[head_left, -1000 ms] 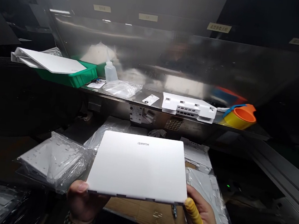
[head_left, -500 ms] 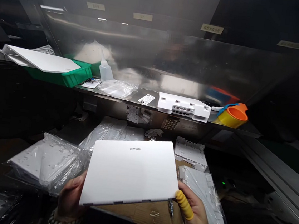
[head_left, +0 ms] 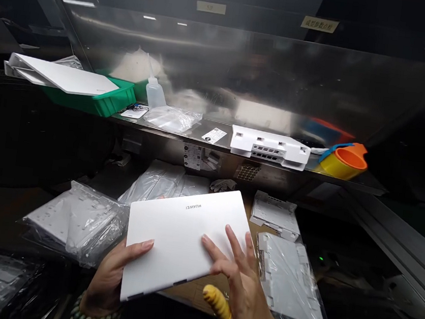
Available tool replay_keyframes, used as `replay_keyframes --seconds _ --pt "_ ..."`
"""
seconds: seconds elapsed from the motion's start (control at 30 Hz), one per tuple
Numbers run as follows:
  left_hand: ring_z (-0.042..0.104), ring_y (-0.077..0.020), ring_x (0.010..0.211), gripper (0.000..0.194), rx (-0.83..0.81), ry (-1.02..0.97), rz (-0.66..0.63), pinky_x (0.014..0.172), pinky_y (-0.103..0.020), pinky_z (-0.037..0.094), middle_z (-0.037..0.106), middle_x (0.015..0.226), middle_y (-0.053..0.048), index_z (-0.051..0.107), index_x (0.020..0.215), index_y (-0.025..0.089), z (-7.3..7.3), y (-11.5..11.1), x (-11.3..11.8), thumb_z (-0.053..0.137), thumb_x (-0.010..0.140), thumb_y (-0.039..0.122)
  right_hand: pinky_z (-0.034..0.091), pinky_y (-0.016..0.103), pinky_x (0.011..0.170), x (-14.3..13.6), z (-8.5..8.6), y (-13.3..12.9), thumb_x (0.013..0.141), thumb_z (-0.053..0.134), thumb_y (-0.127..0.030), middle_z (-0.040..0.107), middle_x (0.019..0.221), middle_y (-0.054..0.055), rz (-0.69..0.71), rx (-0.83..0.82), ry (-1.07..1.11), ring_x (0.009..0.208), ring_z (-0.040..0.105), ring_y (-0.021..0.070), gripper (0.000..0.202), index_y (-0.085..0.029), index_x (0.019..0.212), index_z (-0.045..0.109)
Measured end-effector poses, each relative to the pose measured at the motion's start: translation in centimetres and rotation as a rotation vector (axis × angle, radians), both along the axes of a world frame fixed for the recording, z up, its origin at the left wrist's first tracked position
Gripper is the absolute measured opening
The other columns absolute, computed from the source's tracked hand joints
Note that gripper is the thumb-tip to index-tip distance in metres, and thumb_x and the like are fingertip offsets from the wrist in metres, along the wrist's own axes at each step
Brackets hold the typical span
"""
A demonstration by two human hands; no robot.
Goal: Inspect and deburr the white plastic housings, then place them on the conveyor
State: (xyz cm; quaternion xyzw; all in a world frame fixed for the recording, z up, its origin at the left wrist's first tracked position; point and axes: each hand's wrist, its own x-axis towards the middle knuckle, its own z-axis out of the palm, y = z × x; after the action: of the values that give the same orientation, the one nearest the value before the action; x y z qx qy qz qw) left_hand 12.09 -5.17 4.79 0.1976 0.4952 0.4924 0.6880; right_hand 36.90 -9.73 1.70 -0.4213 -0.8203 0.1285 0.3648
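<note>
One white panel (head_left: pixel 167 236), lettered HUAWEI along its far edge and reading upside down from here, is held at a slant above the brown worktop (head_left: pixel 195 291). Of the two bare hands, the left hand (head_left: pixel 112 268) grips the panel by its left side, thumb flat on the upper face and the other fingers out of sight beneath. A bead bracelet (head_left: pixel 93 317) circles that wrist. The right hand (head_left: pixel 242 286) is open, fingers spread over the panel's right part; whether every fingertip touches the face, I cannot tell. Its thumb, in a yellow wrap (head_left: pixel 217 304), points clear of the panel's near edge.

Clear-bagged white parts (head_left: pixel 75 220) lie to the left, and another bagged stack (head_left: pixel 287 275) lies just right of the right hand. Beyond that stack sits an unbagged white casing (head_left: pixel 275 213). On the metal shelf (head_left: pixel 219 149) behind stand a green bin (head_left: pixel 115 100) with white panels resting across it, a squeeze bottle (head_left: pixel 154 93), a crumpled clear bag (head_left: pixel 173 118), a slotted white housing (head_left: pixel 270 143) and a hollow yellow-and-orange piece (head_left: pixel 336 168).
</note>
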Motion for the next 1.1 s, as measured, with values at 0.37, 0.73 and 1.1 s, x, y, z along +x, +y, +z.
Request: replay_keyframes --seconds 0.37,0.73,1.1 --pt "0.076 -0.0422 0.099 0.096 0.009 -0.013 0.043 0.079 -0.046 0.067 0.079 0.116 -0.016 0.045 0.155 0.018 0.6 -0.3 -0.1 0.084 0.068 0.019 0.011 0.062 0.128 0.7 0.3 -0.3 0.099 0.06 -0.038 0.072 0.134 0.001 0.135 -0.111 0.202 0.151 0.04 0.032 0.015 -0.03 0.106 0.05" --pt "0.074 -0.0439 0.105 0.094 0.0 -0.016 0.162 0.083 -0.05 0.066 0.08 0.113 -0.014 0.047 0.153 0.017 0.1 0.1 -2.1 0.083 0.066 0.015 0.058 0.043 0.088 4.7 -7.6 2.6 0.099 0.055 -0.038 0.077 0.098 0.006 -0.667 -0.263 0.753 0.098 0.073 0.0252 0.017 -0.024 0.102 0.063" --pt "0.078 -0.0315 0.097 0.072 0.075 0.168 0.363 0.078 -0.038 0.069 0.082 0.108 0.001 0.056 0.144 0.022 -0.5 -1.4 -10.0 0.074 0.077 0.002 0.051 0.048 0.104 2.7 -21.7 9.3 0.097 0.067 -0.032 0.072 0.118 0.008 -0.584 -0.6 -0.06 0.114 0.066 0.0233 0.019 -0.018 0.108 0.072"
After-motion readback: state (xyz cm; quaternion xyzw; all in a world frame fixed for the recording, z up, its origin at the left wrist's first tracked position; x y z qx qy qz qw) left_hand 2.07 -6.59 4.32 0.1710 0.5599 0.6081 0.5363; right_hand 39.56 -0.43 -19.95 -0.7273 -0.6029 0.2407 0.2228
